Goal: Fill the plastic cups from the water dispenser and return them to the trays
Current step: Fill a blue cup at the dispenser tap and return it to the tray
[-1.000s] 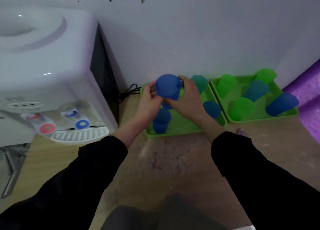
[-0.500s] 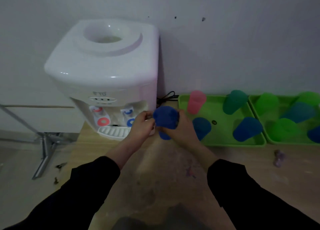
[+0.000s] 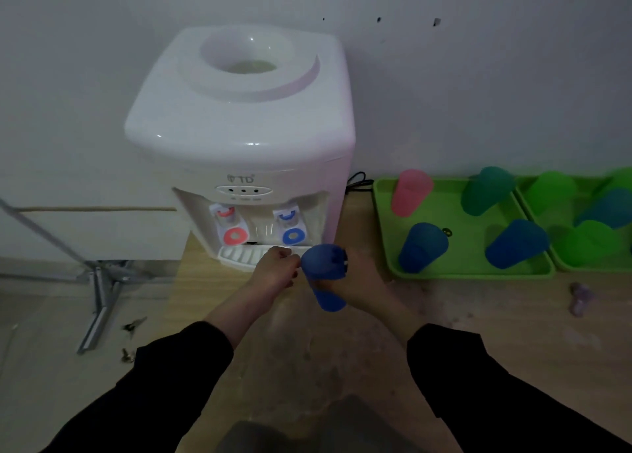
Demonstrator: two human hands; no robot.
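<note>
- Right now your right hand [image 3: 362, 281] is wrapped around the blue cup [image 3: 325, 268], holding it above the wooden table [image 3: 478, 319], just in front of the white water dispenser [image 3: 239, 117].
- The cup sits just right of the dispenser's drip tray [image 3: 239, 256] and slightly nearer to you, below and to the right of the blue tap [image 3: 293, 236]. The red tap [image 3: 234, 235] is further left.
- Your left hand [image 3: 275, 273] is curled up against the cup's left side. I cannot tell whether its fingers actually pinch the cup or only touch it.
- To the right, the nearer green tray [image 3: 458, 257] holds four cups: a pink cup [image 3: 410, 192] and a teal cup [image 3: 487, 191] on its far side, and two more blue ones on the near side.
- Touching that tray on its right is a second green tray [image 3: 588, 268], cut off by the frame edge, carrying green and blue cups.
- A black cord [image 3: 357, 181] runs along the wall between the dispenser and the trays.
- A small purple object [image 3: 579, 298] lies on the table in front of the trays.
</note>
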